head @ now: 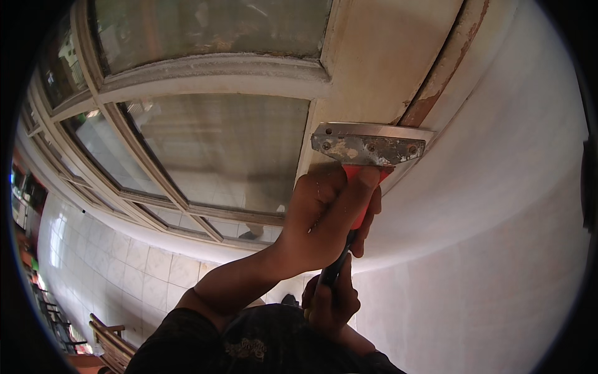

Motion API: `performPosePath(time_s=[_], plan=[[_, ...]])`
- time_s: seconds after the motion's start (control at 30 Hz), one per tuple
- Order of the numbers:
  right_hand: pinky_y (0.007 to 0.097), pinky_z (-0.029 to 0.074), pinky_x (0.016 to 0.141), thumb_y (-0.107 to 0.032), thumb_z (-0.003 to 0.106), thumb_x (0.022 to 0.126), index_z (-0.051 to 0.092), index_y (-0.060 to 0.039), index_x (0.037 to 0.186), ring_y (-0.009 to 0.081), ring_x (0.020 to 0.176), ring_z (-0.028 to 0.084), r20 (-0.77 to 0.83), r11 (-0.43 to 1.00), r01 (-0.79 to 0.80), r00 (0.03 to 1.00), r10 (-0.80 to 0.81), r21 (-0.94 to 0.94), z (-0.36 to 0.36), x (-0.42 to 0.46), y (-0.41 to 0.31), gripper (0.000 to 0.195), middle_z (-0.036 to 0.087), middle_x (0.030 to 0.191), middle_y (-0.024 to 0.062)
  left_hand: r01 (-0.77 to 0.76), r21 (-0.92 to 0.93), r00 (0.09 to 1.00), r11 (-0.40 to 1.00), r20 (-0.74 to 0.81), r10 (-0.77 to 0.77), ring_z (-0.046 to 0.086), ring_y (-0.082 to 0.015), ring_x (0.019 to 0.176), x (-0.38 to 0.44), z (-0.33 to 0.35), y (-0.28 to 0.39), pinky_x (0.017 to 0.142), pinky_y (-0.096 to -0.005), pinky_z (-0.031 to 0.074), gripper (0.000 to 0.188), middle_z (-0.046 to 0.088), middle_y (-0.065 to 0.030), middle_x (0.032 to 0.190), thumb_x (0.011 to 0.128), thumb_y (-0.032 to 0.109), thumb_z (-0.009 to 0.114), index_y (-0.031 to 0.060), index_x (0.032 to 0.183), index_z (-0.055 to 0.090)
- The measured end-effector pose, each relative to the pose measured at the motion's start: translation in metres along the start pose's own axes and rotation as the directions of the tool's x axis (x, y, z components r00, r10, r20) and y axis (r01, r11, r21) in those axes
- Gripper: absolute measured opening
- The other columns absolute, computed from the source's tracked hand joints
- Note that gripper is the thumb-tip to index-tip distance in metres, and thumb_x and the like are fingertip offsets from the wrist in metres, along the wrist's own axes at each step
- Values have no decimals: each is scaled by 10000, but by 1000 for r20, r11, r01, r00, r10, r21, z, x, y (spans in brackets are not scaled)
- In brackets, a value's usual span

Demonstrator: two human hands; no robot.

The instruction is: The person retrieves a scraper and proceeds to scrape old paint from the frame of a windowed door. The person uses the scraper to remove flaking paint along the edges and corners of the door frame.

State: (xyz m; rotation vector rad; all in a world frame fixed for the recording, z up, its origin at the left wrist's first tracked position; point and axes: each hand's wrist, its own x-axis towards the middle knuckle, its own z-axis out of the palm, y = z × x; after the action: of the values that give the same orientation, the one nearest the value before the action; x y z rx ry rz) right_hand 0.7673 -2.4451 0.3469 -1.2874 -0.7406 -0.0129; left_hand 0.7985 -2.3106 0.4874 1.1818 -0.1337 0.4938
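A wide-bladed scraper [371, 148] with a red and black handle lies across the edge of a painted wooden window frame [373, 70]. Screws hold its paint-spattered metal clamp to the blade. My left hand [322, 215] grips the red neck just below the blade, thumb laid along it. Lower down, my right hand [332, 297] is wrapped around the black end of the handle. The blade spans the frame and a strip of peeling trim [423, 105], where brown shows under the pale paint. Whether the whole blade edge touches the wood I cannot tell.
Glass panes [224, 149] in wooden muntins fill the left side. A pale wall [467, 224] curves along the right. Below are a tiled floor [140, 262], a slatted wooden chair or bench [112, 343] at lower left, and part of a dark shoe [289, 299].
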Motion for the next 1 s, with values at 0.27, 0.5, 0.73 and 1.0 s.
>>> performPosePath(time_s=[0.27, 0.5, 0.73, 1.0], plan=[[255, 425, 439, -122, 505, 1055, 259, 193, 1550, 113, 452, 542, 1, 1000, -4, 1000, 4, -15, 3, -2, -1, 636, 624, 639, 84, -8, 20, 999, 1000, 39, 7, 523, -84, 415, 1, -3, 2, 404, -251, 409, 483, 542, -34, 573, 1137, 295, 460, 4, 774, 590], [277, 496, 534, -99, 543, 1029, 314, 89, 1584, 121, 560, 618, 85, 974, -226, 970, 226, -11, -10, -12, -7, 629, 657, 712, 65, 2, 26, 999, 1000, -40, -1, 563, -145, 419, -8, -3, -8, 386, -286, 466, 534, 572, -79, 571, 1125, 384, 464, -7, 796, 617], [308, 554, 633, -92, 609, 982, 361, -3, 1605, 135, 651, 673, 159, 962, -264, 949, 273, -73, -4, -26, 10, 677, 685, 767, 80, 30, -1, 995, 1000, -98, -29, 577, -124, 473, -22, -24, -5, 440, -284, 497, 459, 565, -56, 636, 1132, 307, 476, -16, 839, 620], [302, 550, 685, -94, 617, 985, 316, -4, 1625, 161, 711, 693, 237, 974, -221, 945, 227, -54, 14, -28, 16, 713, 711, 868, 104, 15, 89, 995, 996, -97, -7, 593, -135, 480, -23, -32, 13, 423, -285, 492, 459, 596, -68, 664, 1132, 287, 471, -37, 854, 641]])
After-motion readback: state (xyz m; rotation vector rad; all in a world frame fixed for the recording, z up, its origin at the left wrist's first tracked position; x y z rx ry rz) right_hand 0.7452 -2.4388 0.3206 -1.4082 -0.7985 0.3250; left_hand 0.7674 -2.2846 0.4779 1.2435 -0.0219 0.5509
